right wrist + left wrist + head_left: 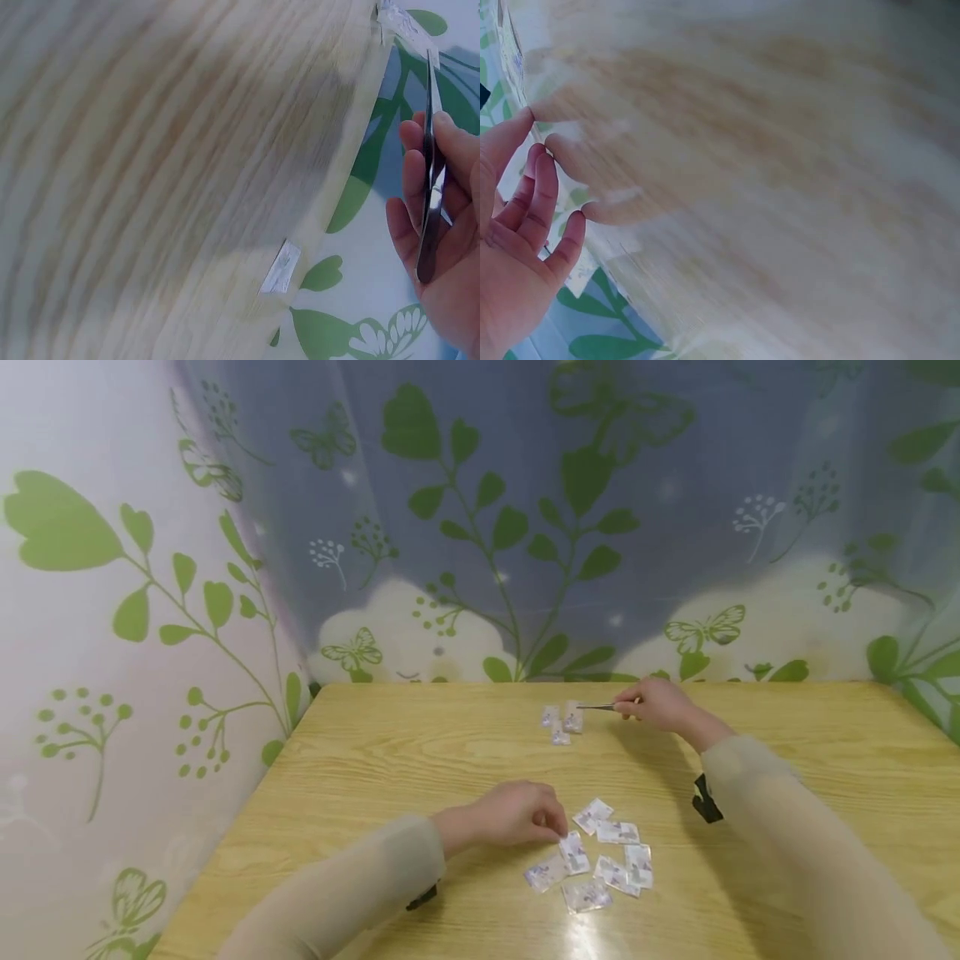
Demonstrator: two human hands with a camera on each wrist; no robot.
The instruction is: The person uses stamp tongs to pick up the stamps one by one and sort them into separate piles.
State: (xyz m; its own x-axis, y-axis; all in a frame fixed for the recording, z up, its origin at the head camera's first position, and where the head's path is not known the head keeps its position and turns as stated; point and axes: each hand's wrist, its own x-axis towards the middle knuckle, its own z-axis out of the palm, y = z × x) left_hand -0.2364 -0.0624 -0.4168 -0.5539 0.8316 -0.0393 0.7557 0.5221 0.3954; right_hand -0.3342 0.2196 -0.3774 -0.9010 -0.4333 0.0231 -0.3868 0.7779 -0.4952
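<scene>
My right hand (654, 703) grips a pair of metal tweezers (597, 707) at the far side of the table. Their tips overlap a small printed plastic packet (573, 720); two similar packets lie just left of it. In the right wrist view, the tweezers (430, 187) run along the fingers, pointing at a packet (411, 28). Nearer, my left hand (517, 812) rests its fingertips on the table, right at the upper edge of a packet (574, 853). The left wrist view shows the fingers of that hand (525, 217) loosely bent and apart.
Several more small packets (588, 895) form a rough ring near the front of the wooden table (420, 743), some overlapping. A leaf-patterned curtain (480, 527) hangs right behind the table's far edge, and another covers the left side.
</scene>
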